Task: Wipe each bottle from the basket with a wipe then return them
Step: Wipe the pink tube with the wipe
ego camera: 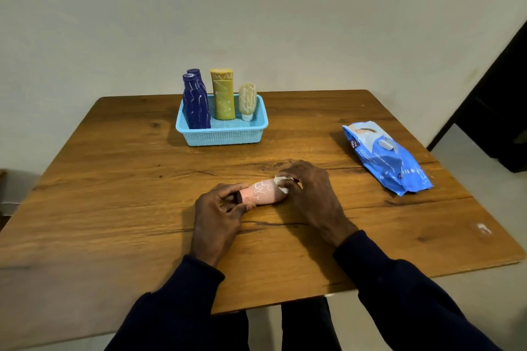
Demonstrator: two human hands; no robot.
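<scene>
In front of the basket (222, 129), the left hand (219, 208) pinches the pink bottle (262, 192) by its cap while the right hand (308, 191) presses a wipe (282, 184) on it; lying sideways, it could roll free.

Soft, dim indoor light falling from above; basket (222, 134) casting shadow leftward onto table (114, 179); wide-angle lens bending table edges; corners darkening, blurring slightly.

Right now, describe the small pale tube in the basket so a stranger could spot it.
On the wooden table stands a light blue basket of upright bottles. The pale tube is at its right end: shortest, cream with white squiggles, standing on its clear cap.
</scene>
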